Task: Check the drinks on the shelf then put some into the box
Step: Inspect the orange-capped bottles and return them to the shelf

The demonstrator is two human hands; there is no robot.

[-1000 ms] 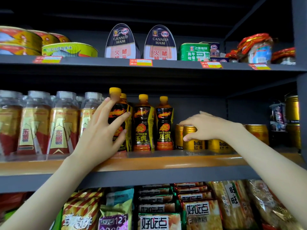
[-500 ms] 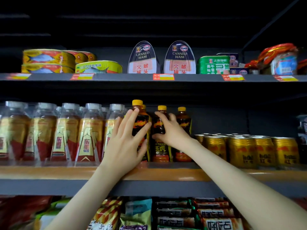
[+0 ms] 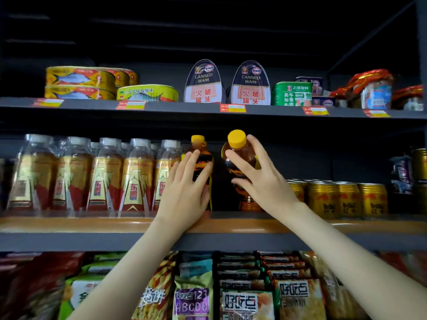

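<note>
On the middle shelf stand yellow-capped energy drink bottles with black and orange labels. My right hand grips one such bottle by its upper body and has it tilted toward me, cap forward. My left hand rests with straight fingers against the front of another yellow-capped bottle, which stands upright. Behind my right hand the base of a further bottle shows. No box is in view.
Clear bottles with gold and red labels fill the shelf's left part. Gold cans stand at the right. Canned fish and canned ham sit on the shelf above. Snack packs hang below.
My right hand left the gold cans, moved left to the yellow-capped bottles, took one and tilted it forward. My left hand stayed on the leftmost bottle. The view has drawn closer.
</note>
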